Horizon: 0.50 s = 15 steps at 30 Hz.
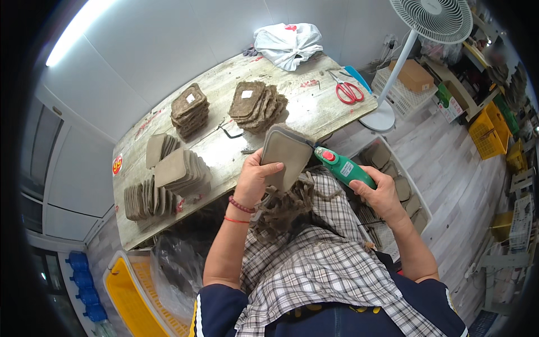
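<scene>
My left hand point(255, 178) grips a flat taupe fabric piece with rounded corners point(286, 150), holding it upright above my lap. My right hand point(382, 194) holds a green handheld tool with a red button point(343, 167), its tip touching the right edge of the fabric piece. A checked cloth point(314, 264) covers my lap, with a heap of brownish trimmings point(286, 205) on it below the piece.
Several stacks of similar taupe pieces point(255, 104) lie on the worn wooden table point(314, 106), with red scissors point(349, 90) and a white plastic bag point(286, 42) at its far end. A white bin of pieces point(393, 168) stands right, a fan point(432, 19) beyond, a yellow crate point(132, 297) lower left.
</scene>
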Available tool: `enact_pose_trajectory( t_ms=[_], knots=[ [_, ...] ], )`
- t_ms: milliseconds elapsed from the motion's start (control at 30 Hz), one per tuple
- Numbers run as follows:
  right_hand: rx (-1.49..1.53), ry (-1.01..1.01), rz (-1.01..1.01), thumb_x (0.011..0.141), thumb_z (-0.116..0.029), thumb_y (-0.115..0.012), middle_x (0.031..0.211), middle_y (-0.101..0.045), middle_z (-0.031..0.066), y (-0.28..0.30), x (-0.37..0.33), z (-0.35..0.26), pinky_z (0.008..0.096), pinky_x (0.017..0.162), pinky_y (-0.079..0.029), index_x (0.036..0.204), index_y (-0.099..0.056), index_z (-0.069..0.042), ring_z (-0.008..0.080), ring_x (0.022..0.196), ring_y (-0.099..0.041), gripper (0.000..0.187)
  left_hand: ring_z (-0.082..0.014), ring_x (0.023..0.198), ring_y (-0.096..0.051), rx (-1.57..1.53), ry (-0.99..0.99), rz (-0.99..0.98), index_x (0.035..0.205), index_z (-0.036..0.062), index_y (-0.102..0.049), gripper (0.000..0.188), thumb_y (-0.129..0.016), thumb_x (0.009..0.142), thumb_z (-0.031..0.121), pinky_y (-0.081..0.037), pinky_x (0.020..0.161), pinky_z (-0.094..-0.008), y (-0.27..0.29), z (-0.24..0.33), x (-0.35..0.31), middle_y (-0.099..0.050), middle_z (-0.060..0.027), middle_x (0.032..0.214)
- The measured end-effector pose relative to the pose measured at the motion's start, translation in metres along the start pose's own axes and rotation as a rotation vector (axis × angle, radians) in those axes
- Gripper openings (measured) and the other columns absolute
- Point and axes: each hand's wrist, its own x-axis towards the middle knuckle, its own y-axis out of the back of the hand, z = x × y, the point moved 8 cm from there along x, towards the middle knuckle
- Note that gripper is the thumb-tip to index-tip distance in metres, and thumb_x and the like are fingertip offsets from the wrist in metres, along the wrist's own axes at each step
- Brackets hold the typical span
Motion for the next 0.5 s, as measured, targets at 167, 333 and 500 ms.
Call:
enact_pose_trajectory(
  t_ms=[167, 333, 500],
  knots=[
    [-0.166, 0.073, 0.001, 0.083, -0.038, -0.074, 0.083, -0.069, 0.0061, -0.006, -0.005, -0.007, 0.0280, 0.069, -0.051, 0.115, -0.065, -0.006, 0.0118, 0.073, -0.064, 0.046, -0.0144, 0.086, -0.067, 0.118, 0.083, -0.054, 0.117, -0.0016, -0.060, 0.039, -0.063, 0.079, -0.011, -0.056, 0.077, -0.0289, 0.006, 0.001, -0.005, -0.068, -0.0089, 0.104],
    [-0.182, 0.077, 0.021, 0.083, -0.042, -0.073, 0.085, -0.070, 0.0073, -0.018, -0.005, 0.000, 0.0283, 0.069, -0.051, 0.114, -0.065, -0.007, 0.0149, 0.074, -0.066, 0.047, -0.0133, 0.088, -0.066, 0.170, 0.157, -0.084, 0.117, -0.0011, -0.060, 0.038, -0.063, 0.080, -0.010, -0.055, 0.078, -0.0279, 0.005, -0.011, -0.011, -0.068, -0.0083, 0.104],
    [-0.083, 0.001, -0.043, 0.083, -0.040, -0.073, 0.083, -0.069, 0.0059, -0.030, 0.003, 0.005, 0.0276, 0.070, -0.050, 0.109, -0.067, -0.005, 0.0111, 0.076, -0.064, 0.044, -0.0130, 0.089, -0.065, 0.203, 0.280, -0.094, 0.119, 0.0007, -0.059, 0.040, -0.064, 0.080, -0.009, -0.054, 0.080, -0.0280, 0.006, -0.024, -0.020, -0.068, -0.0063, 0.104]
  ],
)
